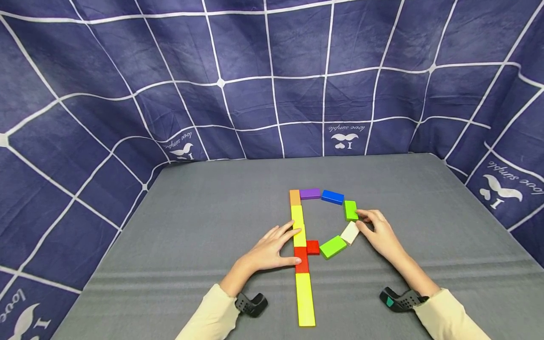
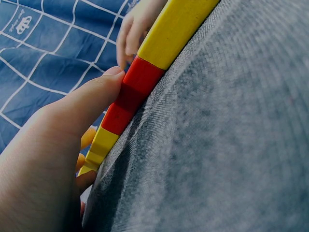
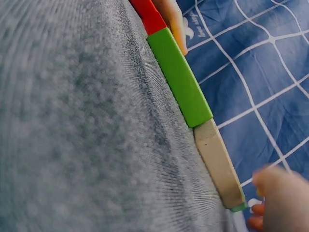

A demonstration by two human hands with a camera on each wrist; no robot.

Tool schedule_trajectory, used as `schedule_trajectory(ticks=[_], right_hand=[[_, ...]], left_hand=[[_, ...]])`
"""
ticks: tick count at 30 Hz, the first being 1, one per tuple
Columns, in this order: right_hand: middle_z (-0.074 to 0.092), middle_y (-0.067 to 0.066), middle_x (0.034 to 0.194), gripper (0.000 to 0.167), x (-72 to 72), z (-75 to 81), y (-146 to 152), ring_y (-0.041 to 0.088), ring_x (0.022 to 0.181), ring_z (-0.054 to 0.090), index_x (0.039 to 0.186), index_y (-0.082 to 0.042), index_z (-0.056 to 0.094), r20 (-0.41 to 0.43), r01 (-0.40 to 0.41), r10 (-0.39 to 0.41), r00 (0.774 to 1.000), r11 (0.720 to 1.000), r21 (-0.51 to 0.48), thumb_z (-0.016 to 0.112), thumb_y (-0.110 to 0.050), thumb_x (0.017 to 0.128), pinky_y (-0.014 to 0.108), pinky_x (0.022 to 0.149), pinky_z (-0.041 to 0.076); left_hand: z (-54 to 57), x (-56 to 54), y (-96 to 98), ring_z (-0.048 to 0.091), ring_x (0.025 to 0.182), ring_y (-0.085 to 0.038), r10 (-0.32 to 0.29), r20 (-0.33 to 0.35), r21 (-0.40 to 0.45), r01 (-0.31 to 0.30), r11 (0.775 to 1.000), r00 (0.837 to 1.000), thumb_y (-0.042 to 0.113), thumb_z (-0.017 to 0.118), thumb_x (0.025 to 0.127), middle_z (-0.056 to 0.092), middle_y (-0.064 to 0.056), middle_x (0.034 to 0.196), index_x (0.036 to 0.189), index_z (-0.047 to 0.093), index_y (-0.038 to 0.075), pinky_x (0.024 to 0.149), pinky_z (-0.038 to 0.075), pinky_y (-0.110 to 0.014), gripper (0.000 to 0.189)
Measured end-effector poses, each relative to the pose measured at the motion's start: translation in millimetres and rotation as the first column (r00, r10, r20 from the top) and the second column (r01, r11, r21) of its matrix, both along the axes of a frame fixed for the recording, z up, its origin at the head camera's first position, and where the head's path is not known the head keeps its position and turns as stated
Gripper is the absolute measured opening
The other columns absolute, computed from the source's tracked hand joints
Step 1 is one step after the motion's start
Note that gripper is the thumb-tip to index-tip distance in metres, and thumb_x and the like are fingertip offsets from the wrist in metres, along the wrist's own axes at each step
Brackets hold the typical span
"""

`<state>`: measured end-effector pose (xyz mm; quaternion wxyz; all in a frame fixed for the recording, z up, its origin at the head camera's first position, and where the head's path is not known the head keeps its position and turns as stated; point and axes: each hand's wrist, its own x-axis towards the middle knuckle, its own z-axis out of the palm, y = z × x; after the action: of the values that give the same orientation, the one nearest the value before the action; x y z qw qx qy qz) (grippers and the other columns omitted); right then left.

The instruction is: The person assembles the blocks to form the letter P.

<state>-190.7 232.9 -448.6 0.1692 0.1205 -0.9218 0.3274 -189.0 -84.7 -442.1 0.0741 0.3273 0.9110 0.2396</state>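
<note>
Coloured blocks lie on the grey cloth in a P shape. My left hand (image 1: 268, 249) rests at its upright column, fingertips on the yellow blocks (image 1: 299, 215) and thumb on the red block (image 1: 301, 266). On the loop's right side, my right hand (image 1: 381, 237) has its fingertips at the upper green block (image 1: 351, 210) and its thumb by the white block (image 1: 350, 233). In the right wrist view, the thumb is away from the white block (image 3: 218, 162). The lower green block (image 1: 333, 247) adjoins the white one, with a small red block (image 1: 313, 247) beside it.
An orange block (image 1: 295, 197) tops the column, with purple (image 1: 310, 193) and blue (image 1: 333, 197) blocks along the loop's top. A long yellow block (image 1: 305, 300) forms the column's foot. Blue gridded fabric (image 1: 297, 94) hangs behind the grey cloth (image 1: 191, 212).
</note>
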Motion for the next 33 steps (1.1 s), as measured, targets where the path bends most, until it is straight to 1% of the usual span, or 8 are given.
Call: schedule_trajectory(ticks=[3,6,9,14,20,24,28,33], right_hand=[[0.055,0.008,0.115,0.039,8.5,3.5,-6.2,0.025,0.106,0.049,0.118,-0.011,0.058,-0.056,-0.115,0.122,0.991,0.986,0.120,0.065,-0.026,0.083,0.045,0.087,0.033],[0.057,-0.002,0.117,0.044,17.7,4.9,-15.3,0.021,0.112,0.048,0.117,-0.021,0.059,-0.062,-0.270,0.298,0.953,0.922,0.278,0.069,-0.037,0.077,0.047,0.094,0.027],[0.059,-0.011,0.110,0.041,22.3,4.5,-23.9,0.015,0.109,0.050,0.112,-0.027,0.060,-0.062,-0.319,0.363,0.930,0.878,0.357,0.071,-0.039,0.075,0.044,0.097,0.026],[0.061,-0.012,0.096,0.033,22.0,2.8,-32.4,0.012,0.099,0.053,0.103,-0.024,0.063,-0.097,-0.249,0.300,0.949,0.902,0.352,0.074,-0.031,0.072,0.043,0.097,0.027],[0.061,-0.007,0.099,0.032,19.2,2.6,-34.8,0.015,0.100,0.052,0.106,-0.022,0.063,-0.090,-0.230,0.267,0.959,0.926,0.300,0.070,-0.033,0.077,0.045,0.095,0.027],[0.059,0.003,0.109,0.029,17.0,4.6,-30.9,0.024,0.106,0.049,0.110,-0.016,0.062,-0.079,-0.080,0.091,0.993,0.988,0.133,0.064,-0.025,0.083,0.045,0.088,0.030],[0.051,0.012,0.115,0.034,17.0,5.3,-24.9,0.033,0.108,0.045,0.114,-0.010,0.059,0.014,0.068,-0.070,0.997,0.994,0.083,0.061,-0.023,0.082,0.049,0.085,0.033],[0.044,0.018,0.117,0.037,17.4,2.5,-22.0,0.036,0.109,0.041,0.114,-0.005,0.057,0.104,0.027,-0.030,0.994,0.999,0.025,0.064,-0.018,0.080,0.052,0.088,0.036]], left_hand=[[-0.8,0.4,0.2,0.021,0.139,-0.019,-0.012,-0.014,-0.002,0.012,1.000,1.000,0.058,0.055,0.079,0.017,0.004,0.153,0.142,0.028,0.033,0.114,0.017,-0.043,0.073],[-1.5,0.3,1.3,0.021,0.139,-0.019,-0.022,-0.019,-0.003,0.022,1.000,1.000,0.058,0.055,0.080,0.017,0.003,0.153,0.142,0.027,0.032,0.114,0.017,-0.042,0.072],[-1.0,0.1,1.9,0.020,0.140,-0.018,-0.021,-0.009,0.001,0.021,1.000,1.000,0.058,0.055,0.080,0.017,0.004,0.153,0.142,0.027,0.033,0.115,0.016,-0.043,0.072],[0.3,-0.5,0.8,0.019,0.140,-0.020,-0.010,0.003,-0.001,0.010,1.000,1.000,0.057,0.056,0.079,0.016,0.005,0.153,0.142,0.027,0.034,0.114,0.016,-0.044,0.073],[0.4,-0.5,-0.1,0.019,0.140,-0.021,-0.005,0.002,-0.008,0.005,1.000,1.000,0.058,0.055,0.080,0.017,0.004,0.153,0.142,0.027,0.034,0.114,0.017,-0.045,0.072],[-0.4,0.2,-0.1,0.019,0.140,-0.020,-0.011,-0.003,-0.006,0.011,1.000,1.000,0.057,0.055,0.080,0.017,0.004,0.153,0.142,0.027,0.033,0.114,0.017,-0.044,0.072],[-1.6,0.8,0.1,0.020,0.140,-0.020,-0.009,-0.006,-0.009,0.009,1.000,1.000,0.056,0.055,0.080,0.017,0.004,0.153,0.142,0.027,0.033,0.114,0.017,-0.044,0.072],[-0.9,1.1,0.6,0.019,0.140,-0.020,-0.011,0.002,-0.008,0.011,1.000,1.000,0.057,0.055,0.080,0.017,0.004,0.153,0.142,0.028,0.033,0.114,0.017,-0.043,0.072]])
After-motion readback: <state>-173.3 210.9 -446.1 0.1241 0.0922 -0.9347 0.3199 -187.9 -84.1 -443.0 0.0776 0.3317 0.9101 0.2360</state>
